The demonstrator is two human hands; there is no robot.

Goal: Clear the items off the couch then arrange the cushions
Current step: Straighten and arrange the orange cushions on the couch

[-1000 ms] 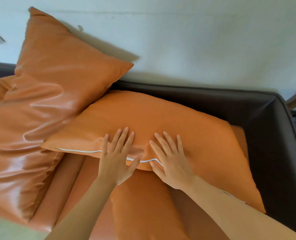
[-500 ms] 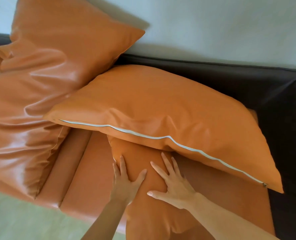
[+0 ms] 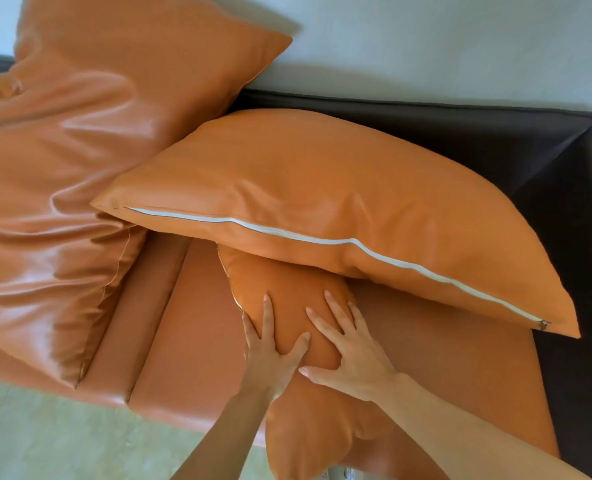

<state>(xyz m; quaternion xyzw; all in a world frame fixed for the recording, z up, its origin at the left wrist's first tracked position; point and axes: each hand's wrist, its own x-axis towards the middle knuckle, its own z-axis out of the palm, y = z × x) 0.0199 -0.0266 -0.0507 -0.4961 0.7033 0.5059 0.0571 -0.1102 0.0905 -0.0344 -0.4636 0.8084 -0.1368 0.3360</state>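
Head view, only one available:

No loose items visible on the couch [image 3: 547, 161], only cushions. Clearing step looks done as far as this frame shows; far left end is out of view, can't confirm there.

Cushion state:
- Large glossy cushion [image 3: 62, 168] at left, propped against the wall and backrest, creased, slumping over the seat edge.
- Zippered cushion [image 3: 322, 181] in the middle, leaning back toward the dark backrest, white zipper edge facing the camera, right corner overhanging near the armrest.
- Small cushion [image 3: 294, 306] flat on the seat, its far end tucked under the zippered one, near end hanging off the seat front toward the floor [image 3: 45, 438].

Hands: left hand [image 3: 270, 351] and right hand [image 3: 350, 351] side by side, thumbs almost touching, both flat with fingers spread on top of the small cushion. Pressing, not clamping anything.

Judgement: arranging phase, roughly midway. Left to do: seat the small cushion properly, square up the zippered one, likely straighten the glossy one.
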